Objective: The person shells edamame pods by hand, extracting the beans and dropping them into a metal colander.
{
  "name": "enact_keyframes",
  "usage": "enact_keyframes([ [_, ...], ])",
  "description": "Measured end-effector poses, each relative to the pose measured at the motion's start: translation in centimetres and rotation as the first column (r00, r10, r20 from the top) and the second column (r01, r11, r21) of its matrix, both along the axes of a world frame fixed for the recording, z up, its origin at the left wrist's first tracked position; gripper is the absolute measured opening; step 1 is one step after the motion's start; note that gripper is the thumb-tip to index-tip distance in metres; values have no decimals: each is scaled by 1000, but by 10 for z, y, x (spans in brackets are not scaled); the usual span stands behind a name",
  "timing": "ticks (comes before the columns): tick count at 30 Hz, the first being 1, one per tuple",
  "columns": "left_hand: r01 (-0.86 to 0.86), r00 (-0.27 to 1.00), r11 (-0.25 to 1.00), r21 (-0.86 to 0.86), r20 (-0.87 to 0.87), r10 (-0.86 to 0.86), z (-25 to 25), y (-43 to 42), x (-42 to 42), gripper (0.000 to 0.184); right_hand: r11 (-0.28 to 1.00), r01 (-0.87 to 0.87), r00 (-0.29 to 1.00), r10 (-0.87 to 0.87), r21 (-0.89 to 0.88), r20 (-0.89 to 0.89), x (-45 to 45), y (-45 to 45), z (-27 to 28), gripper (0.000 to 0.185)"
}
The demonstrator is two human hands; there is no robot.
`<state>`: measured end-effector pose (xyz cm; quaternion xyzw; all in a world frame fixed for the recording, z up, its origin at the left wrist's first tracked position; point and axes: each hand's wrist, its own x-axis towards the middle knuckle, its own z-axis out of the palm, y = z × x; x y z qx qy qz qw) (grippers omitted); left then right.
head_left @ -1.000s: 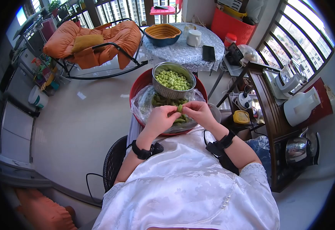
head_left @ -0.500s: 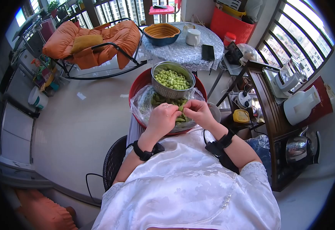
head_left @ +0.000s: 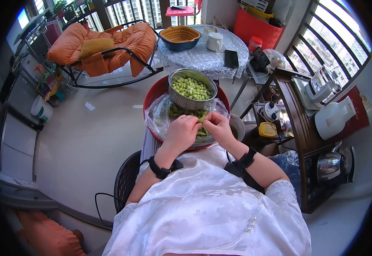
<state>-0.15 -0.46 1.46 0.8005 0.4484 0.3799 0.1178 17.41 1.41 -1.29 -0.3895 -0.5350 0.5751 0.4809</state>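
Between the fingertips of my left hand (head_left: 181, 131) and my right hand (head_left: 220, 128) is a green bean pod (head_left: 201, 120), pinched from both sides. Under my hands lie more bean pods (head_left: 176, 112) in a clear plastic bag (head_left: 155, 115), set inside a red basin (head_left: 150, 101). A perforated metal colander (head_left: 190, 103) full of shelled green beans (head_left: 190, 88) rests at the far side of the basin, just beyond my fingers. Part of a bowl (head_left: 238, 128) shows beside my right hand, its contents mostly hidden.
Ahead stands a lace-covered table (head_left: 186, 59) with a yellow and blue basket (head_left: 180, 37), a white mug (head_left: 214, 42) and a phone (head_left: 231, 59). An orange rocking chair (head_left: 109, 47) is at the left. A dark wooden shelf (head_left: 297, 132) with a kettle (head_left: 331, 164) stands on the right.
My right hand has shifted very slightly and its wrist has turned a little, showing more of the bowl beside it. Both hands keep their pinch on the pod.
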Motion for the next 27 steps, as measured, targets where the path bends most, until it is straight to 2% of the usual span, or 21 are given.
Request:
enact_keyframes([
  [4,14,998,1000,-1,-53,-15,-1,1,-4,14,997,-55,993,60,-50,102,4,4,-1,6],
  [6,29,991,999,-25,-126,-32,4,-2,-4,14,992,-86,989,96,-88,109,10,5,5,6],
  [8,28,993,1000,-10,-113,-29,6,-4,-1,13,985,-119,984,133,-128,114,11,4,10,5],
  [10,29,994,1000,6,-102,-29,9,-6,0,13,974,-157,988,156,-165,-17,10,2,13,5],
  [14,32,997,999,6,-75,-32,13,-6,0,12,964,-164,979,134,-209,-150,3,-6,18,5],
  [16,29,998,1000,10,-64,-28,14,-6,0,13,961,-112,970,50,-253,-238,-2,-9,16,5],
  [20,6,999,1000,17,40,-7,9,-4,0,20,963,-106,963,37,-248,-268,-7,-13,15,4],
  [22,0,995,1000,-4,99,1,3,-2,-1,24,962,-95,978,41,-257,-206,-7,-11,21,3],
  [24,72,935,955,-289,352,36,-4,0,-1,32,964,-97,985,57,-247,-162,-4,-6,18,3],
  [25,72,935,954,-290,353,36,-4,1,-3,32,966,-100,990,74,-238,-117,-1,-4,16,4],
  [26,150,910,896,-418,412,40,-2,2,-4,32,966,-100,990,74,-239,-117,2,-1,16,4],
  [27,232,882,816,-530,468,53,-1,3,-6,33,965,-105,994,98,-239,-41,5,2,17,4],
])
